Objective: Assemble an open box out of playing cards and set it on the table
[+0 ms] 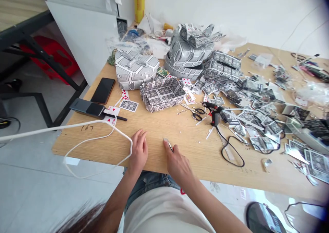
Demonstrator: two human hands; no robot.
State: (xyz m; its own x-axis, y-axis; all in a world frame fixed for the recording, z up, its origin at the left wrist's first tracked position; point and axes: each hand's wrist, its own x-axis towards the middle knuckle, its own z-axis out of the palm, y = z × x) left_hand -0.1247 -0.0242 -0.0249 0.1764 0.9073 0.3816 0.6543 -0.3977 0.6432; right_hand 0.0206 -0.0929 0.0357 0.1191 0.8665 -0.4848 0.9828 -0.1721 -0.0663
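My left hand (pixel 138 150) rests at the front edge of the wooden table (pixel 164 123), its fingers curled together. Whatever they may hold is hidden or too small to name. To its right, my right hand (pixel 179 164) is closed around a slim tool with a metal tip (pixel 168 144); its grip is covered, so the kind does not show. A red loop (pixel 182 191) peeks out below that wrist, and I cannot tell whether it belongs to the tool. Beyond both hands sits an open rectangular basket (pixel 164 104) made of folded playing cards.
Black-handled scissors (pixel 196 113) and a black glue gun (pixel 214 113) with a looped cable lie right of the basket. Card-woven bags (pixel 137 68) stand behind. A phone (pixel 103 90), a grey device (pixel 87 108) and a white cable (pixel 77 126) are left. Loose cards (pixel 267 123) cover the right.
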